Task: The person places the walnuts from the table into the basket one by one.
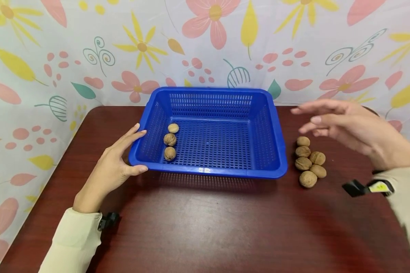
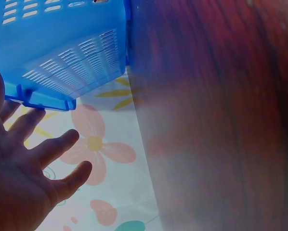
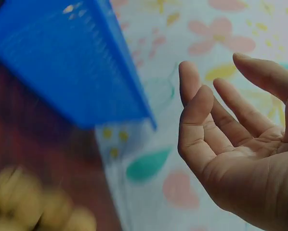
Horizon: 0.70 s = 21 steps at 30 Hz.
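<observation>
A blue plastic basket with slotted walls stands on the table, and three walnuts lie in a row along the left of its floor. My left hand rests at the basket's left rim, thumb by the front corner and fingers spread along the side; in the left wrist view those fingers are apart, some touching the rim. Over the table to the right, my right hand hovers with loosely bent fingers and nothing in them. Several walnuts lie in a cluster below it, right of the basket.
The dark reddish wooden table meets a floral cloth backdrop behind the basket and along the left. Black wrist straps with small devices sit on both sleeves. In the right wrist view, the walnuts are blurred at lower left.
</observation>
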Available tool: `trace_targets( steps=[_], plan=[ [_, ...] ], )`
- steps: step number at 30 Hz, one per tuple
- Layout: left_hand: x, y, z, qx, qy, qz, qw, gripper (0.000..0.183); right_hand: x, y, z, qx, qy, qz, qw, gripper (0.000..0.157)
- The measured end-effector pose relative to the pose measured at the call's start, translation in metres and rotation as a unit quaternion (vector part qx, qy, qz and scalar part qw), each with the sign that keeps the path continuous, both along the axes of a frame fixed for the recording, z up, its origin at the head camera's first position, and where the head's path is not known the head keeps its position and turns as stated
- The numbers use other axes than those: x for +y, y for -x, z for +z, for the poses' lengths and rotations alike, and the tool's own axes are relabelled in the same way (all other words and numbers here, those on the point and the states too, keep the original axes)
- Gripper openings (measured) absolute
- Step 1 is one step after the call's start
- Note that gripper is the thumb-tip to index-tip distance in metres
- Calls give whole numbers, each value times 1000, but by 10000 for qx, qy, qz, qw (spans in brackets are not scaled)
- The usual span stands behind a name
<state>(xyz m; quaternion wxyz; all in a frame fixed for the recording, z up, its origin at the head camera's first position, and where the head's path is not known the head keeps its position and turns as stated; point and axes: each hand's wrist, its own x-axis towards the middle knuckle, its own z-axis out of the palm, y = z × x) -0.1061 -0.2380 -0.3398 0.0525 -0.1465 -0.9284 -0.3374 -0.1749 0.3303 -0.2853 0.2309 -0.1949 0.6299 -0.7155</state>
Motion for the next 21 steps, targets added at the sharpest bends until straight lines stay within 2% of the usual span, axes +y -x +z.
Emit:
trace_targets(
  steps=[5,10,15,21],
  plan=[
    [-1,-2,0,-41,33,63,10000,91,42,-23,-36,-12,78,-361,9993,50],
    [-1,-2,-1,-32,7,38,10000,91,69,-36,-65,-116,10,-594,9982,51],
    [0,0,-2,32,-7,-42,10000,91,82,-40,-85,-237,-418,-788,9957,48],
    [-1,0,-3,13,-58,-63,10000,91,85,-33,-99,-444,-832,-732,9929,47]
  ],
)
